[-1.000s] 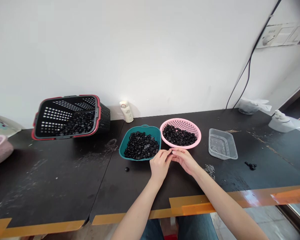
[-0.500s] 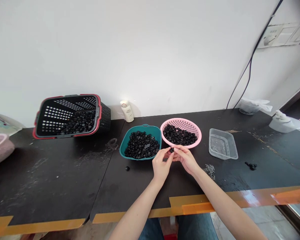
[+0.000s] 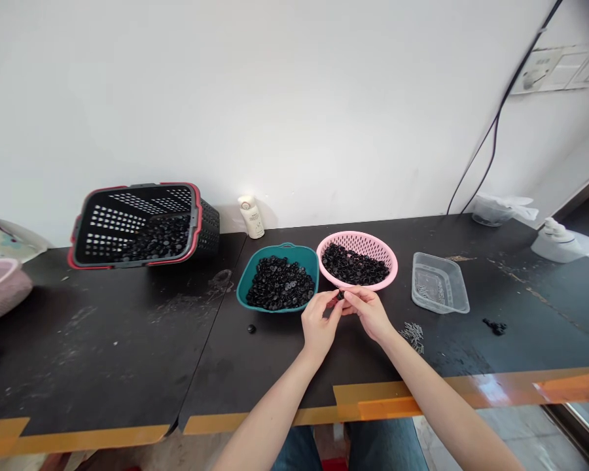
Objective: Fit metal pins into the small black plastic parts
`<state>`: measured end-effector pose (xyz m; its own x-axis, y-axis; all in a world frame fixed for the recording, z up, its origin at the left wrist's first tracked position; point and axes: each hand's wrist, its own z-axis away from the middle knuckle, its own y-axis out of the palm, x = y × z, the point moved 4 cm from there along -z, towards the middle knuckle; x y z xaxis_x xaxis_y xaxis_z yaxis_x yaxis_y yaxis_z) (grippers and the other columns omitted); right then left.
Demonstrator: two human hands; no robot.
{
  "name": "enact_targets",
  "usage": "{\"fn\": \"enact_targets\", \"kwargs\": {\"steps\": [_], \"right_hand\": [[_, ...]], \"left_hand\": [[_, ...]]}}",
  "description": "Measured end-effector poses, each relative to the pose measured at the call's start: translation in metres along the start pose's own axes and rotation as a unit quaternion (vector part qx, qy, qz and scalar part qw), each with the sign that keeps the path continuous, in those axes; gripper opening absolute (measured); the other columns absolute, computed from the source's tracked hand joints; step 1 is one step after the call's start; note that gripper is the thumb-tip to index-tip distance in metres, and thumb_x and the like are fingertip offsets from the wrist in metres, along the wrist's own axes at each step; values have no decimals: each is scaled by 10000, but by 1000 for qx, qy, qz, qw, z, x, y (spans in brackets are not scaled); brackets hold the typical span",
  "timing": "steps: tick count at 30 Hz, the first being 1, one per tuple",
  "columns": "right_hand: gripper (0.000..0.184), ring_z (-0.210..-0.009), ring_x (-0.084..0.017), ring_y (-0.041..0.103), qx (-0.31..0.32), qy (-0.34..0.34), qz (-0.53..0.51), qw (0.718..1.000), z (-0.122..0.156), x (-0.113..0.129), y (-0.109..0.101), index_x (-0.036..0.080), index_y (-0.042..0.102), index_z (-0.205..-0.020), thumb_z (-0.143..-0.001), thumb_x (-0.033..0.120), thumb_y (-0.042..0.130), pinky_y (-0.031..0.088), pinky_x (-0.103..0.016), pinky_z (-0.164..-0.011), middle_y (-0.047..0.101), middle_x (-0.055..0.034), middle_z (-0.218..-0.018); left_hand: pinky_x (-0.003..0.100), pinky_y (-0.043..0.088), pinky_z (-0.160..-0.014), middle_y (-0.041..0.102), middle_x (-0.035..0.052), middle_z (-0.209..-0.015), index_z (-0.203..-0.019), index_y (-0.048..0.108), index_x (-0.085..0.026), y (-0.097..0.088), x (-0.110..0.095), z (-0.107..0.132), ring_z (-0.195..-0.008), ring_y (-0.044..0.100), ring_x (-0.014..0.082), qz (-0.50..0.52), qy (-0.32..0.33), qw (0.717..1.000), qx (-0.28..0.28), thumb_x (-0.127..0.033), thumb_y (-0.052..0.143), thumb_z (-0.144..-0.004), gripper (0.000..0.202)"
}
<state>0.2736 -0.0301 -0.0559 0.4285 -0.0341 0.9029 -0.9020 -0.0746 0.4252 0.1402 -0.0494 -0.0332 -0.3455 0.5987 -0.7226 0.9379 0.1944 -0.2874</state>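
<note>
My left hand [image 3: 320, 320] and my right hand [image 3: 368, 311] meet in front of the pink basket [image 3: 393, 267], fingertips pinched together. Between them is a small round black part [image 3: 341, 296], mostly covered by the fingers. Inside the pink basket lies a heap of small black pieces [image 3: 353, 265]. To its left, a teal basin [image 3: 243, 288] holds many round black disc-like pieces [image 3: 279, 282]. Just right of my right forearm, a pile of thin metal pins or screws [image 3: 413, 336] rests on the table.
A black-and-red basket [image 3: 196, 226] tilts at the back left with black pieces inside. A white bottle [image 3: 252, 217] stands by the wall. At right are a clear plastic tray [image 3: 456, 288] and some black parts [image 3: 495, 327]. One black disc [image 3: 251, 329] lies below the basin.
The view has shifted slightly. Both hands stay together at the same spot, and their fingers now cover more of the black part.
</note>
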Motion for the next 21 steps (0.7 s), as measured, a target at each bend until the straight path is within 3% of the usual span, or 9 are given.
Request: {"fn": "enact_targets", "kwargs": {"steps": [12, 16, 21], "right_hand": [[182, -675, -142, 695, 45, 67, -84, 993, 1, 0, 3, 211, 714, -872, -708, 280, 756, 578, -246, -622, 727, -8, -769], [156, -668, -140, 695, 53, 67, -75, 993, 2, 3, 4, 218, 704, -861, -721, 275, 746, 568, -235, -614, 724, 2, -735], [146, -803, -174, 695, 77, 80, -76, 991, 4, 4, 5, 205, 684, -848, -731, 273, 738, 555, -309, -749, 727, -19, -822]], "left_hand": [[298, 558, -756, 649, 53, -948, -1125, 599, -206, 0, 1, 0, -812, 626, 144, -4, 5, 1000, 1, -224, 568, -860, 268], [303, 555, -755, 644, 59, -957, -1057, 630, -204, 0, 1, -1, -850, 620, 155, 3, 13, 1000, 16, -232, 555, -866, 207], [326, 551, -774, 656, 64, -969, -1050, 644, -209, -2, 1, -2, -863, 624, 167, 3, 22, 1000, 9, -234, 563, -862, 206]]}}
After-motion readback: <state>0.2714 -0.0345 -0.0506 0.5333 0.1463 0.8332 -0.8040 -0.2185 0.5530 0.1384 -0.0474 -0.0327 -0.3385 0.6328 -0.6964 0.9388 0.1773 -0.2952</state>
